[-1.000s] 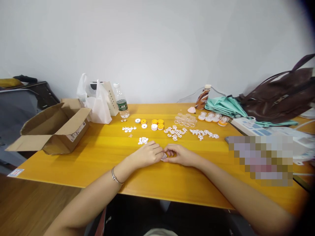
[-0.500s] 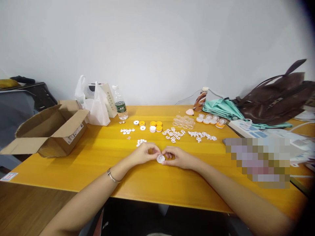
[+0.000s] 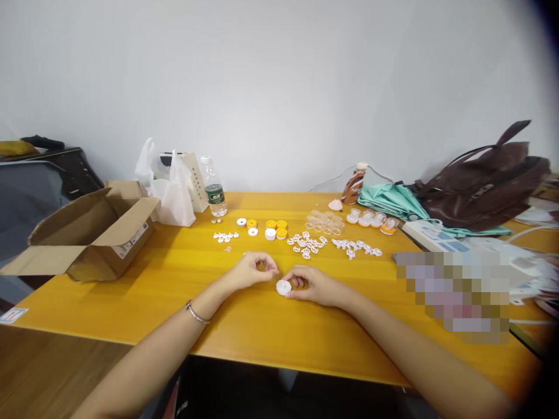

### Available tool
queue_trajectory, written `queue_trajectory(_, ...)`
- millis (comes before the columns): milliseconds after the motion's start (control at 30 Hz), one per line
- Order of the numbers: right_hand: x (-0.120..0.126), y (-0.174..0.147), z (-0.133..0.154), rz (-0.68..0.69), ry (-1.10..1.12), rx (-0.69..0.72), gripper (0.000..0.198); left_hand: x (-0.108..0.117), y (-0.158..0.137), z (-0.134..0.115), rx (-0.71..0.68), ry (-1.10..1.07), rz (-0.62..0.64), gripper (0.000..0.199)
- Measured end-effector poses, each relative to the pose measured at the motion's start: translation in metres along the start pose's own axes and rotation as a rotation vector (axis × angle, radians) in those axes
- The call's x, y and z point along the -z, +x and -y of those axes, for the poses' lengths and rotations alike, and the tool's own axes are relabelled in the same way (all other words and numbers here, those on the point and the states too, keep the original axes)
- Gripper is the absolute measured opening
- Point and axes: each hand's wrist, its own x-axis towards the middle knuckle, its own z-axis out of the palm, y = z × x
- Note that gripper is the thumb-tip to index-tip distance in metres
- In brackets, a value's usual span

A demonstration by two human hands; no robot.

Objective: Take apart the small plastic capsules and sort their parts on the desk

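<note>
Between the thumb and fingers of my right hand is a white round plastic disc with a small raised centre, held low over the table. My left hand is just left of the disc and apart from it. Its thumb and forefinger are pinched together; anything between them is too small to make out. Beyond my left hand lie small white caps with stems and a few tiny pinkish pieces. Flat white cut-out pieces are spread beyond my right hand, with more white cut-out pieces to their right.
White and yellow round housings, clear plastic domes and orange-based clear-topped units stand farther back. An open cardboard box, a plastic bag and a water bottle are left. A brown bag is right.
My left hand has come away from the disc, slightly to the left, still pinched. My right hand keeps hold of the disc. Small white discs seen earlier are now hidden behind my left hand.
</note>
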Motion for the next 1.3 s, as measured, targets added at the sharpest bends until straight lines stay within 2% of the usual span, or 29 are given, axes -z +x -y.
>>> queue_trajectory(167, -0.002, 0.000, -0.004, -0.016, 0.016, -0.019, 0.027, 0.054, 0.000, 0.005, 0.107, 0.240, -0.175, 0.016)
queue_trajectory(233, -0.003, 0.000, -0.005, -0.020, 0.030, -0.032, 0.028, 0.077, -0.003, 0.013, 0.202, 0.397, -0.252, 0.018)
queue_trajectory(333, -0.004, 0.000, -0.005, -0.023, 0.060, -0.050, 0.029, 0.100, -0.009, 0.027, 0.347, 0.559, -0.246, 0.024)
queue_trajectory(500, -0.004, 0.001, -0.004, -0.019, 0.089, -0.064, 0.030, 0.105, -0.013, 0.042, 0.375, 0.588, -0.184, 0.031)
queue_trajectory(700, -0.005, 0.002, -0.005, -0.018, 0.107, -0.073, 0.038, 0.104, -0.015, 0.037, 0.382, 0.616, -0.207, 0.024)
queue_trajectory(833, -0.005, 0.002, -0.007, -0.020, 0.112, -0.058, 0.047, 0.093, -0.014, 0.020, 0.349, 0.642, -0.266, 0.026)
queue_trajectory(933, -0.006, -0.002, -0.005, -0.061, 0.055, -0.038, 0.051, 0.065, -0.014, 0.003, 0.230, 0.616, -0.246, 0.029)
queue_trajectory(1000, -0.007, -0.006, -0.003, -0.117, -0.033, 0.000, 0.050, 0.041, -0.018, -0.007, -0.001, 0.522, -0.141, 0.031)
queue_trajectory(1100, -0.011, -0.015, 0.001, -0.187, -0.210, 0.053, 0.048, 0.009, -0.026, -0.015, -0.187, 0.454, 0.044, 0.034)
queue_trajectory(1200, -0.015, -0.024, 0.004, -0.213, -0.352, 0.032, 0.054, -0.007, -0.030, -0.014, -0.235, 0.452, 0.123, 0.041)
queue_trajectory(1300, -0.019, -0.028, 0.006, -0.149, -0.443, -0.023, 0.068, -0.012, -0.029, -0.010, -0.248, 0.425, 0.128, 0.041)
